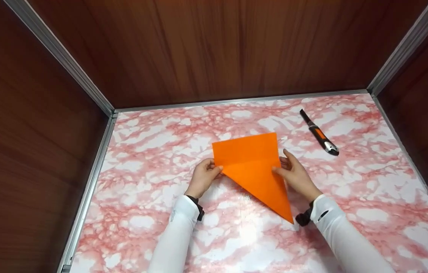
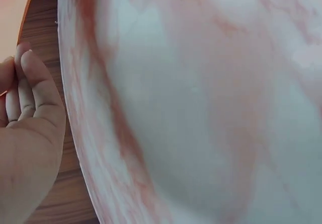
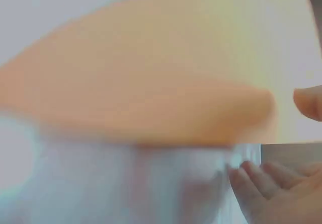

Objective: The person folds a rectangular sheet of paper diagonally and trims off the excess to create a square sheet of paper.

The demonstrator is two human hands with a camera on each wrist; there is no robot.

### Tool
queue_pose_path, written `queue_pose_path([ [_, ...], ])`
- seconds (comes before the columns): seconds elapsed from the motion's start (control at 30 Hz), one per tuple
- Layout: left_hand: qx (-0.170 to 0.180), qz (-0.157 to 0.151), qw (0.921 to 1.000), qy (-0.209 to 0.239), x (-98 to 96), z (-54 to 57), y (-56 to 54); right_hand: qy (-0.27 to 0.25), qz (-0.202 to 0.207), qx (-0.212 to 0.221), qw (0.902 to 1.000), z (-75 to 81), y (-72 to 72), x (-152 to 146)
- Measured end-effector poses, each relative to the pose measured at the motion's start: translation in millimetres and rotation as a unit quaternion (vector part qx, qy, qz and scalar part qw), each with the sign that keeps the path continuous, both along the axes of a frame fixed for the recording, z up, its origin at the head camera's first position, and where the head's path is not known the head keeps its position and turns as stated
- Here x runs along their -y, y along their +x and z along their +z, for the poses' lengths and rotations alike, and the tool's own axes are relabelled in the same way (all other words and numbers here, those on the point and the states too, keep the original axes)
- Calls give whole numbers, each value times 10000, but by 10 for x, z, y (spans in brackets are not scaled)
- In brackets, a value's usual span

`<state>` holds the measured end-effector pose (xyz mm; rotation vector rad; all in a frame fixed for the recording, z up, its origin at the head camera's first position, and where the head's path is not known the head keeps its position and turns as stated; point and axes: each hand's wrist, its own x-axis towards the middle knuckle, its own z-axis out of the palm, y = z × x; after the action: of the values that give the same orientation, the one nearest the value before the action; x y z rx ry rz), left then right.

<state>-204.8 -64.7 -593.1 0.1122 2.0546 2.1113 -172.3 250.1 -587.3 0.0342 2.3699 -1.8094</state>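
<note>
Hands: two, one left hand (image 1: 203, 176), one right hand (image 1: 296, 177) | sheet (image 1: 252, 163): one | knife (image 1: 319, 133): one | sleeves (image 1: 174, 239): two, one per arm | wrist straps (image 1: 200, 209): two, one per wrist | table (image 1: 142, 189): one | walls (image 1: 217, 49): three | corner posts (image 1: 64, 55): two

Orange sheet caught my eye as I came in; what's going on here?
A person's left hand pinches the left edge of an orange sheet, while their right hand is at its right edge, thumb over it. The sheet's narrow point is towards the person. A cutter lies farther off to the right on the tabletop.
</note>
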Motion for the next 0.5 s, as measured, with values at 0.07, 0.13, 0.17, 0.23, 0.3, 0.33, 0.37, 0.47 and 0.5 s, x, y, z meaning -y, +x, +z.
queue_pose_path([
  [0.07, 71, -80, 9999, 133, -1, 36, 0, -735, -64, 293, 9968, 79, -49, -13],
  [0.13, 88, -189, 9997, 162, 4, 119, 14, -1335, -49, 493, 9898, 144, -88, -19],
  [0.17, 76, -229, 9996, 139, 7, 140, 14, -1519, -6, 552, 9869, 174, -102, -26],
  [0.23, 85, -292, 9995, 99, 10, 186, 16, -1731, 79, 577, 9832, 226, -121, -39],
  [0.3, 79, -320, 9994, 131, 8, 232, 16, -1683, 128, 485, 9845, 271, -136, -58],
  [0.33, 60, -318, 9993, 162, 5, 252, 16, -1596, 136, 436, 9861, 299, -140, -70],
  [0.37, 65, -303, 9993, 209, 3, 246, 0, -1464, 144, 394, 9883, 329, -145, -84],
  [0.47, 8, -279, 9990, 339, 5, 350, -23, -1275, 165, 217, 9915, 438, -161, -101],
  [0.5, -27, -264, 9990, 351, 8, 393, -35, -1223, 197, 151, 9922, 481, -168, -103],
])
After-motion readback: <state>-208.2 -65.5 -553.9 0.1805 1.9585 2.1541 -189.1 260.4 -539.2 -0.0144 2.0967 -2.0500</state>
